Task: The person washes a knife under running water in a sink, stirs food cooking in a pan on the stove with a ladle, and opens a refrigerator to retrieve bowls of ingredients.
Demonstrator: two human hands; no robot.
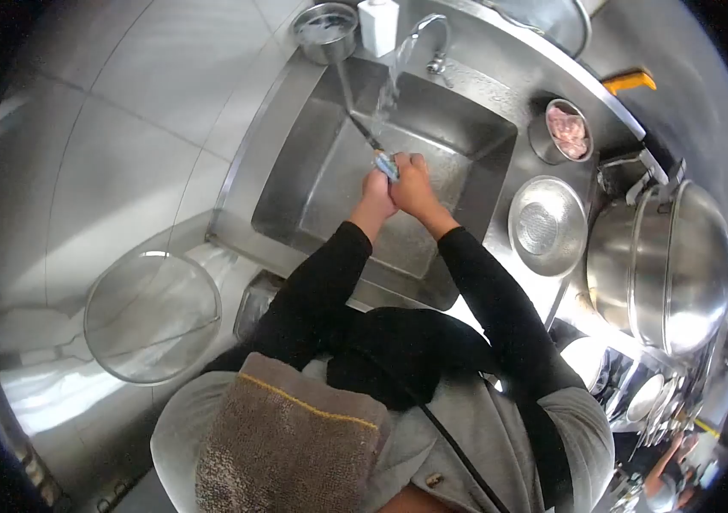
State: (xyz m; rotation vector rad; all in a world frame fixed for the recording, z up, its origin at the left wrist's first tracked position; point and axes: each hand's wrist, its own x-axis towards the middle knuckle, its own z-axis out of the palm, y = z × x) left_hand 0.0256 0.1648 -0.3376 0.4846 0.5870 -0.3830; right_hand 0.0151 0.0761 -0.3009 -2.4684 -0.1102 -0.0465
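Note:
Over the steel sink [355, 137], my two hands are pressed together. My left hand [374, 197] and my right hand [416, 186] are both closed around a small blue-and-white thing [387, 165], perhaps a cloth or sponge; its kind is unclear. The end of a long dark-tipped handle [362, 128] meets it at my fingers. That handle runs up to a round metal pan [325, 34] at the sink's back left corner. From the curved tap [434, 26], water falls into the sink just beyond my hands.
A white bottle [378, 27] stands beside the pan. Right of the sink are a metal container of raw meat [567, 132], a shallow metal bowl [548, 226] and a large lidded pot [654, 265]. A round mesh strainer [153, 316] lies left. Another person [661, 492] appears lower right.

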